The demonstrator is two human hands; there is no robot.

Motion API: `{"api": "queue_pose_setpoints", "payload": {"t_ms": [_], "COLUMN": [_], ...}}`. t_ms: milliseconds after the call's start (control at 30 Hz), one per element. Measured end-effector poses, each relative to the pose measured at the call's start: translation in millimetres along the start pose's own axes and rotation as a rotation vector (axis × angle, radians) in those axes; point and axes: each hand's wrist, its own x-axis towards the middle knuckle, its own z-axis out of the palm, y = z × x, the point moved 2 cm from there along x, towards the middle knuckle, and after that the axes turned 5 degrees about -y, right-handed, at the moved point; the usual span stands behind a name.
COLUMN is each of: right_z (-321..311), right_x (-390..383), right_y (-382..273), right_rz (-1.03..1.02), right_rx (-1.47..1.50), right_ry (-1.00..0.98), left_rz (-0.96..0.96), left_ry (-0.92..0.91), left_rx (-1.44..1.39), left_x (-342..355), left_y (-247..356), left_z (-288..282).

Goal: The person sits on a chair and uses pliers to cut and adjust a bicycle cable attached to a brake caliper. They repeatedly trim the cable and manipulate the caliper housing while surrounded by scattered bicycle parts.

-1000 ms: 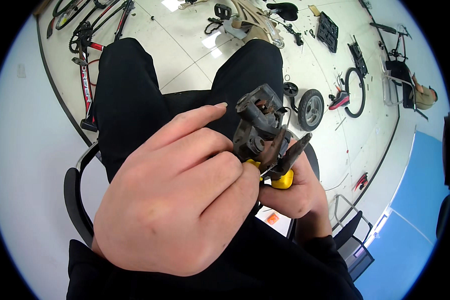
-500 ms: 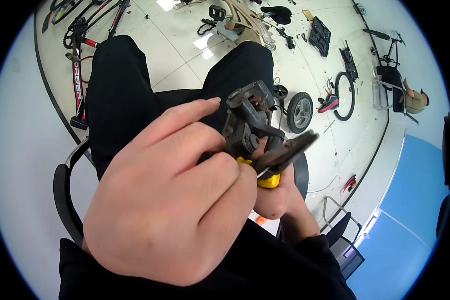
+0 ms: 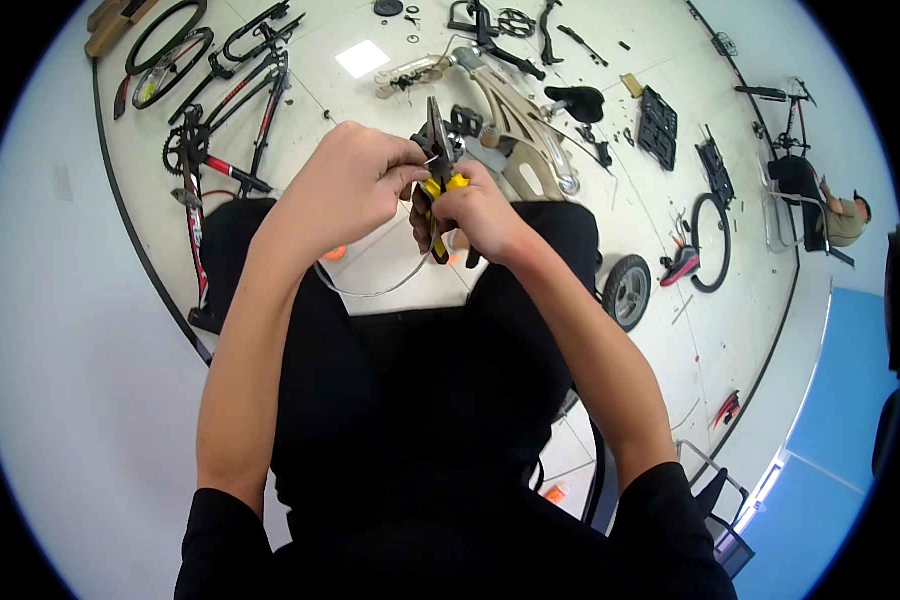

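My right hand [image 3: 478,215] is closed round yellow-and-black pliers [image 3: 436,130], whose metal jaws point up and forward. My left hand [image 3: 355,185] is pinched on a thin silvery cable [image 3: 370,293] beside the jaws. The cable loops down below both hands, over the gap between my black-clothed knees. The black mechanism from the earlier frames cannot be clearly told apart behind my hands and the pliers.
Bicycle frames [image 3: 250,120], a beige frame [image 3: 510,110], a saddle [image 3: 580,100], an open tool case [image 3: 658,127], a small wheel [image 3: 627,293] and a tyre [image 3: 710,240] lie about the floor. Another person [image 3: 848,220] sits at the right beside a bike [image 3: 795,120].
Both hands have moved forward, away from my body, so my forearms now show. The pliers' jaws have swung upward, and a cable loop has come into sight.
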Motion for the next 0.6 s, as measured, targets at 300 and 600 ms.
{"api": "queue_pose_setpoints", "payload": {"t_ms": [300, 600], "right_z": [-96.8, -130.4], "right_x": [166.0, 208.1], "right_y": [62.8, 62.1], "right_rz": [0.074, 0.279], "right_rx": [-0.214, -0.320], "right_ry": [0.210, 0.228], "left_rz": [-0.123, -0.051], "left_ry": [-0.193, -0.185], "left_rx": [0.105, 0.205], "left_x": [126.4, 164.6], "left_y": [-161.3, -209.3], "left_z": [6.2, 18.0]}}
